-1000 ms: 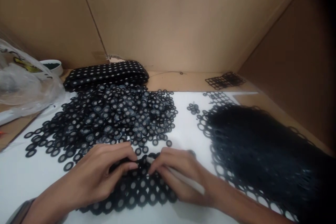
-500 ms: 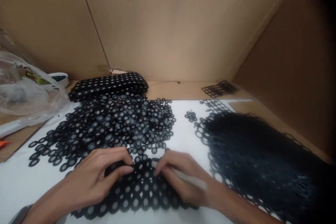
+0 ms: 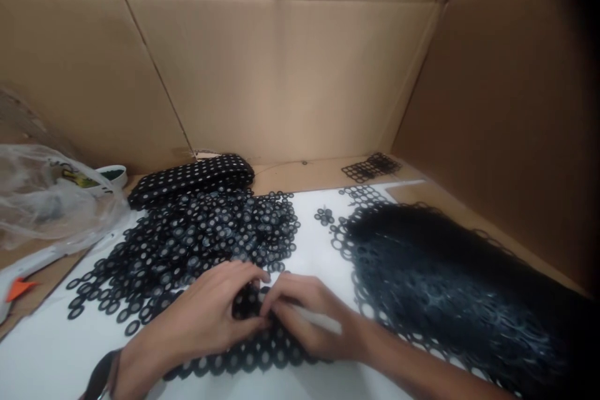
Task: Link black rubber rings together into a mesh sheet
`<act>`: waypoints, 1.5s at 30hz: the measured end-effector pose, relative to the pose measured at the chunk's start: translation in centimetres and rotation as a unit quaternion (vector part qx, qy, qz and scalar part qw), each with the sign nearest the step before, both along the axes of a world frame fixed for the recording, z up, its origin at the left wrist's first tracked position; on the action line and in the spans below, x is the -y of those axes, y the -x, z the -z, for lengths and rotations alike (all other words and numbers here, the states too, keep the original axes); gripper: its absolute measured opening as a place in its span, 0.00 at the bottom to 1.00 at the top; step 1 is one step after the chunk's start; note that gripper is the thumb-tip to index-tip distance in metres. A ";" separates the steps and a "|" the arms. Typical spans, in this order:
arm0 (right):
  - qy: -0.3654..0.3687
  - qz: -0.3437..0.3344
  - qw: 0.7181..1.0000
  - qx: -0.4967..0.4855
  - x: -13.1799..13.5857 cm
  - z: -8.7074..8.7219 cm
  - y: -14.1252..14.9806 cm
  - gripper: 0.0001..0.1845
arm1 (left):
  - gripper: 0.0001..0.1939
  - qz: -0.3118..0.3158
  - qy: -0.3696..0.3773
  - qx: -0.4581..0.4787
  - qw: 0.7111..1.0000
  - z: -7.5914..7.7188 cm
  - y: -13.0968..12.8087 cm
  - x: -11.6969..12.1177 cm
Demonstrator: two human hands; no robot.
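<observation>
A sheet of joined black rings with pale centres (image 3: 241,359) lies in front of me on the white board (image 3: 42,356). My left hand (image 3: 210,309) curls over its upper edge, thumb and forefinger gripping the ring sheet with a few rings showing between them. Close beside it, my right hand (image 3: 314,309) is closed in a pinch at the same edge. A slim whitish tool (image 3: 323,319) lies across the right palm, its tip hidden by the fingers. Just beyond the hands spreads a heap of small black rings with pale centres (image 3: 187,244).
A folded dotted black bundle (image 3: 192,176) sits behind the heap. At right lies a large pile of black ring mesh (image 3: 450,287). Small mesh pieces (image 3: 370,167) rest at the back. A clear plastic bag (image 3: 56,200) and white bowl (image 3: 119,178) are left; cardboard walls (image 3: 281,75) enclose the place.
The view has tilted up and shifted. My hands have come closer together, the left moving right along the sheet's upper edge towards the right hand's fingertips.
</observation>
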State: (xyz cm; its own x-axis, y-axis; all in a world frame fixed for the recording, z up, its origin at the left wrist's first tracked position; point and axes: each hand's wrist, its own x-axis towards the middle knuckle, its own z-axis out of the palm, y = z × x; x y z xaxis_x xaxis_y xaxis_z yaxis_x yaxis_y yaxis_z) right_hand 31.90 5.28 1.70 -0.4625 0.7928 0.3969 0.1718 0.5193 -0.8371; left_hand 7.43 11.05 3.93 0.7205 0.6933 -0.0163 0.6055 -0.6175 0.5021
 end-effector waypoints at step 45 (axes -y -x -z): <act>0.175 0.086 0.980 0.028 -0.2 0.9 -2.8 0.16 | 0.12 -0.017 0.146 0.057 0.988 0.4 -0.5 -0.6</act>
State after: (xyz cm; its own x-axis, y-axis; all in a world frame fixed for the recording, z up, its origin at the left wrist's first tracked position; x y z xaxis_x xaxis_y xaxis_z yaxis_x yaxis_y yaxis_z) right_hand 34.73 5.52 0.77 -0.3236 0.9439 0.0653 0.2816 0.1619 -0.9458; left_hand 7.91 11.70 3.51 0.7056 0.6950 -0.1383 0.5523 -0.4172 0.7218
